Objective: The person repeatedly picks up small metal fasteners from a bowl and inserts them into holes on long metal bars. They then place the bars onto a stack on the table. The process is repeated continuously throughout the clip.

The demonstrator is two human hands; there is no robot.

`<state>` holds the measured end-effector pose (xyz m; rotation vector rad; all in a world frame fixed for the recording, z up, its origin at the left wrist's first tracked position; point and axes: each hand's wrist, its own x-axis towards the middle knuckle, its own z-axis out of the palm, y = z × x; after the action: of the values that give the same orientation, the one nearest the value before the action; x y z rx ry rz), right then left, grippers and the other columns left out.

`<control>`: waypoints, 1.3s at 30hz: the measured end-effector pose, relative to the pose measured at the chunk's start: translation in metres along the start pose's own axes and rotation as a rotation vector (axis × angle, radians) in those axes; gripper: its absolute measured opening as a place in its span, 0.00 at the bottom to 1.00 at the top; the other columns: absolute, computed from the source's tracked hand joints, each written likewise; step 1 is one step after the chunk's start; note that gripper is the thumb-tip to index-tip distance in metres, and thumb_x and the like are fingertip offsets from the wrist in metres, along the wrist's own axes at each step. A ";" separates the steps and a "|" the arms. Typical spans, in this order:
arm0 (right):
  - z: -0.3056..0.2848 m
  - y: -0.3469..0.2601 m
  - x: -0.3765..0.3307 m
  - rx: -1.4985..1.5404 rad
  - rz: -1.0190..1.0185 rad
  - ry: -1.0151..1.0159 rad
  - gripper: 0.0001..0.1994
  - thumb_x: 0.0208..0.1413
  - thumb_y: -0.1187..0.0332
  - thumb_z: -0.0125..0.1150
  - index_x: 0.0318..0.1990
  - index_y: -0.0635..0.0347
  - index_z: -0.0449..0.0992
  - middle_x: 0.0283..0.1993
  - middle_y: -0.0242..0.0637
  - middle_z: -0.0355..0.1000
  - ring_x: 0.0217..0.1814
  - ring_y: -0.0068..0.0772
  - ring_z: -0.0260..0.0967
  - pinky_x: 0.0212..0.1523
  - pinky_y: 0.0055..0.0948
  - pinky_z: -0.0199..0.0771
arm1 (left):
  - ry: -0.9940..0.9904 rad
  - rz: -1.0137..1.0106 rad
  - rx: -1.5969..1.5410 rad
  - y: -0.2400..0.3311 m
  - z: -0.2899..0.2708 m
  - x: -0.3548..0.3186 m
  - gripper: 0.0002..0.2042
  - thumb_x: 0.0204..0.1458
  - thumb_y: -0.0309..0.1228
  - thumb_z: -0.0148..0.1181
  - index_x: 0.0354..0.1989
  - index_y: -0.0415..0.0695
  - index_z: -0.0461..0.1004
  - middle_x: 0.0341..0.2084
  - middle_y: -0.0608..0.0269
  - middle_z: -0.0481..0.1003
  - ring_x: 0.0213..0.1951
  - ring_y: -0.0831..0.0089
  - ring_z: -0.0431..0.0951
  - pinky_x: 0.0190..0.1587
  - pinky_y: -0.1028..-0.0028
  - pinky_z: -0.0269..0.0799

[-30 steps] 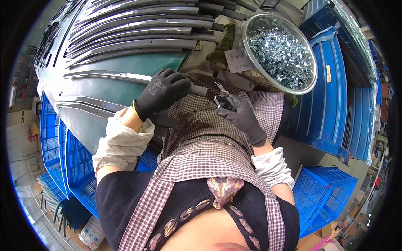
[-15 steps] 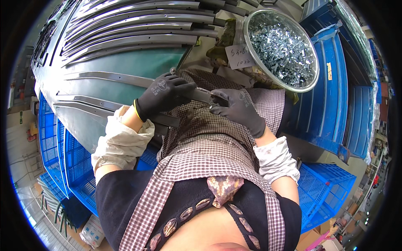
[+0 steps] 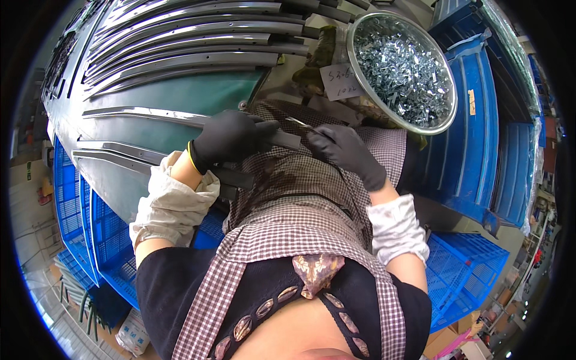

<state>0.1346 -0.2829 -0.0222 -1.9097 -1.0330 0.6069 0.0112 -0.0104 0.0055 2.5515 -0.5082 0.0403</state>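
My left hand (image 3: 231, 139), in a black glove, is closed around a long dark curved trim strip (image 3: 285, 140) near its end. The strip's glossy length runs off to the left over the green tabletop, and its blunt end sticks out to the right of my fingers. Just right of that end, my right hand (image 3: 348, 155), also gloved in black, pinches a thin tool with a bright, narrow metal tip (image 3: 297, 122). The tip points toward the strip, apart from its end; the handle is mostly hidden by my fingers. Two more strips (image 3: 120, 151) lie below my left wrist.
Rows of dark strips (image 3: 192, 60) cover the far part of the green table (image 3: 174, 90). A clear round basin (image 3: 447, 123) full of small shiny metal clips stands at the right, beside a paper note (image 3: 341, 82). Blue crates (image 3: 465, 279) and large blue bins (image 3: 459, 144) flank me.
My right hand has drawn back from the strip's end and turned, so the thin metal tip now shows. The strip's end is uncovered. My left hand keeps its grip, slightly turned.
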 end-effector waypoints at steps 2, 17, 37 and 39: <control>-0.012 0.000 -0.023 -0.014 0.056 -0.007 0.23 0.69 0.50 0.52 0.36 0.63 0.79 0.26 0.40 0.74 0.28 0.38 0.73 0.32 0.36 0.72 | -0.089 -0.054 0.042 0.001 -0.002 0.003 0.21 0.47 0.33 0.72 0.51 0.45 0.79 0.34 0.55 0.82 0.31 0.55 0.83 0.35 0.64 0.78; 0.010 -0.012 -0.028 -0.402 -0.162 0.080 0.10 0.63 0.61 0.58 0.30 0.52 0.74 0.23 0.35 0.72 0.22 0.40 0.71 0.24 0.38 0.71 | -0.100 -0.010 0.051 0.005 -0.003 0.007 0.20 0.51 0.35 0.69 0.53 0.46 0.79 0.34 0.55 0.82 0.32 0.57 0.83 0.33 0.62 0.77; -0.144 0.024 -0.016 -0.676 0.156 0.515 0.15 0.58 0.57 0.66 0.45 0.57 0.79 0.32 0.43 0.76 0.32 0.44 0.75 0.34 0.40 0.74 | -0.001 -0.207 -0.128 -0.018 -0.046 -0.030 0.21 0.46 0.29 0.72 0.52 0.46 0.80 0.44 0.53 0.81 0.49 0.53 0.79 0.52 0.60 0.74; -0.173 0.036 0.003 -0.770 0.188 0.621 0.22 0.56 0.54 0.67 0.55 0.54 0.78 0.43 0.47 0.77 0.43 0.46 0.77 0.41 0.42 0.77 | 0.315 -0.272 0.191 -0.033 -0.054 -0.021 0.25 0.46 0.30 0.72 0.56 0.47 0.77 0.50 0.51 0.79 0.54 0.50 0.76 0.57 0.59 0.71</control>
<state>0.2775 -0.3692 0.0355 -2.6301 -0.7160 -0.3609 0.0076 0.0499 0.0327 2.7057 -0.0352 0.4022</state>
